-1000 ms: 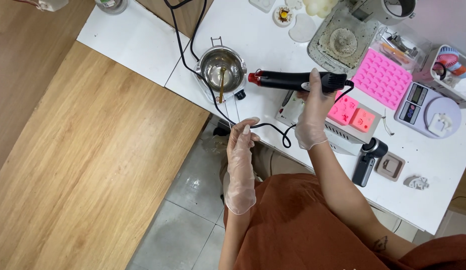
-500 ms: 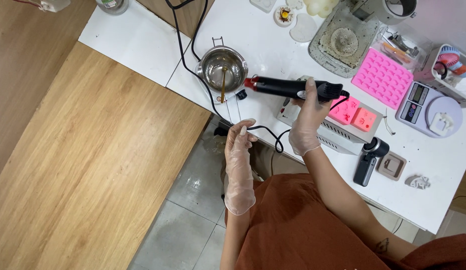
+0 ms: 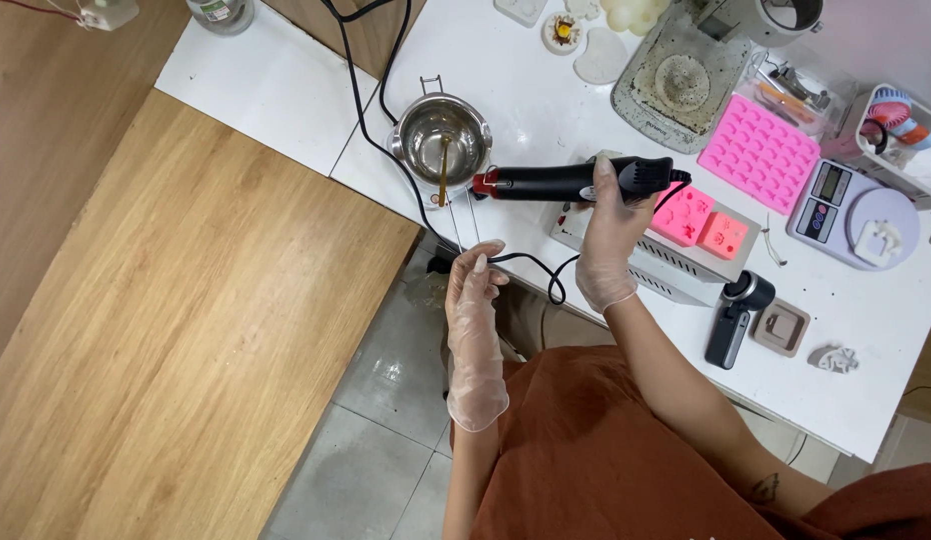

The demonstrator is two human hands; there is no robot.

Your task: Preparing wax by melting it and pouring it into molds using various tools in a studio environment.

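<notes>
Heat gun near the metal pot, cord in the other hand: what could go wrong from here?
1. The right hand holds the heat gun with its red nozzle close to the metal pot; the thin glove could suffer from heat.
2. The left hand holds the gun's black cord, looped off the table edge; a snag might jerk the gun.
3. A second cord runs beside the pot, perhaps within the nozzle's path.

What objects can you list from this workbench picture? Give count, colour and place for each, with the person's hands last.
Heat gun: one, black, red nozzle, beside the pot.
Cord: one, black, looping off the table edge.
Metal pot: one, silver, table's left end.
Silicone mould: one, pink, flat, upper right.
Small moulds: two, pink, on a white box.
Scale: one, lilac, far right.
Table: one, white.
Right hand: gloved, gripping the heat gun.
Left hand: gloved, holding the cord.
</notes>
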